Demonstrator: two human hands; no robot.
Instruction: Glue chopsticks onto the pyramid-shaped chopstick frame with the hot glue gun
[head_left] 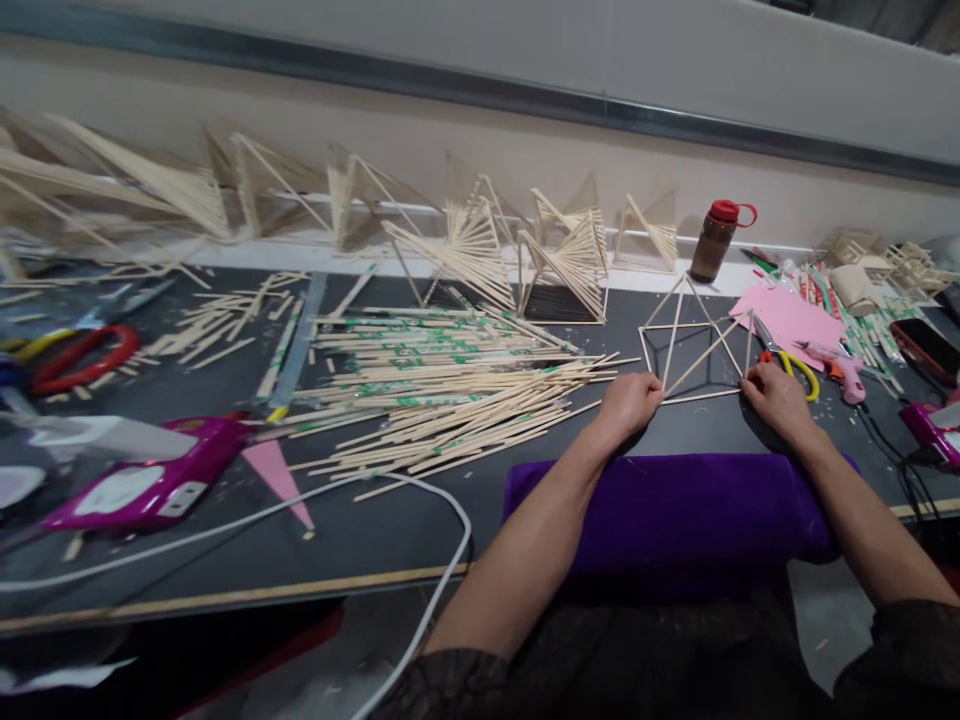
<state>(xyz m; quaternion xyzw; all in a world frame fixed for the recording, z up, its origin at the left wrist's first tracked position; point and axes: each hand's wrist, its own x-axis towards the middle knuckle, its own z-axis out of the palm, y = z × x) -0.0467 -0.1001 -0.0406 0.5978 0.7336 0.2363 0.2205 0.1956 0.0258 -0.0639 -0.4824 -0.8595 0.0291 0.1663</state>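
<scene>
An open frame of thin wooden sticks point(674, 345) stands on the dark tabletop in front of me, with peaks at its upper left and right. My left hand point(631, 402) is closed at its near left corner, thumb and fingers pinching the sticks there. At the near right corner my right hand point(776, 398) pinches the same frame. The fingertips partly hide both corners. Just left of my left hand lies a loose pile of wooden chopsticks point(450, 425), some in green-printed wrappers. Beside my right hand are yellow-handled scissors point(801, 375).
A purple cloth point(690, 510) lies along the near edge. Behind stand a red-capped bottle point(715, 242) and several finished stick structures point(566, 270). A pink glue gun point(844, 372) and pink paper point(791, 315) lie right. A magenta device point(157, 480) and white cable point(450, 505) are left.
</scene>
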